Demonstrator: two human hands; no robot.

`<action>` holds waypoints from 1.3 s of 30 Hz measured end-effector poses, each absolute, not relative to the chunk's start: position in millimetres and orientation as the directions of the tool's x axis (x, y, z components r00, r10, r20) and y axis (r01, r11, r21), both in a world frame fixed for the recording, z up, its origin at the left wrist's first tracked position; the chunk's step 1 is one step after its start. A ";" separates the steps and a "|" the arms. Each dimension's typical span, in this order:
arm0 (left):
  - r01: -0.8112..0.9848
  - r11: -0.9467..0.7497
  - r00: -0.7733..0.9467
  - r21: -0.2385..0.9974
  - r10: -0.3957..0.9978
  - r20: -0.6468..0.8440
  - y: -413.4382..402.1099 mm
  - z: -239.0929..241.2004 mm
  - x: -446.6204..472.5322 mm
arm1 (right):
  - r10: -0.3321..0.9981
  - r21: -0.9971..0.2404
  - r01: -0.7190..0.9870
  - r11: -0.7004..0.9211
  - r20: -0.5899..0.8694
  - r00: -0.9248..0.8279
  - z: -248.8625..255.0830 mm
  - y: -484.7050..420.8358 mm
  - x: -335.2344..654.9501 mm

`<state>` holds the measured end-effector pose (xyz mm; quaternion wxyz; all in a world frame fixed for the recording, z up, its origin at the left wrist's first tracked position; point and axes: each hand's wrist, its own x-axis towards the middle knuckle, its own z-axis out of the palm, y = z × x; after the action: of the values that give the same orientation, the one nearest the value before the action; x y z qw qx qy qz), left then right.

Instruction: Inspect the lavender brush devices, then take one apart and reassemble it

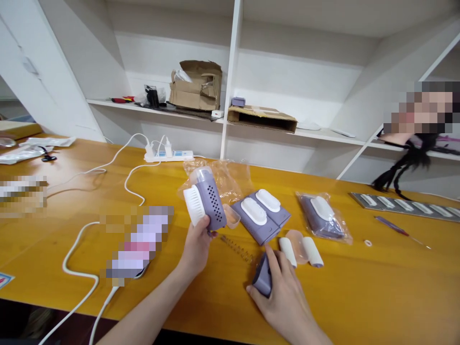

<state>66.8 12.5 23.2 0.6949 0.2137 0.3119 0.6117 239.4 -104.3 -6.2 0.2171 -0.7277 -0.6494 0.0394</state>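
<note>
My left hand [196, 249] is closed around the lower end of a purple brush [214, 203], held up above the table. White bristles face left, and a transparent cap sits at its top. On the table, my right hand [283, 290] grips a purple plastic piece [263, 275], partly hidden by my fingers. Between the hands lie thin coiled springs [237, 248]. Behind them sit a small transparent cup [232, 217] and two purple housings [251, 227] side by side, with white oval pads on top. Two white-and-purple pieces [313, 251] flank a translucent part [297, 247] beyond my right hand.
A bagged purple brush [321, 215], a screwdriver [391, 225], a small ring [367, 243] and a strip of white pieces [402, 206] lie right. Crumpled plastic [233, 175] and a power strip [172, 155] are behind. White cables [81, 273] cross the left. A person is partly visible right.
</note>
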 end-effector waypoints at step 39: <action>-0.681 0.265 0.265 0.683 0.958 -0.108 8.2 33.5 62.7 | 0.961 -0.696 0.686 0.214 0.275 -0.020 48.7 -41.5 210.7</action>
<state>62.7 8.2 33.5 0.7504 0.2634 0.2634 0.5460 210.7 -41.5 48.7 0.3640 -0.5978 -0.6888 0.1892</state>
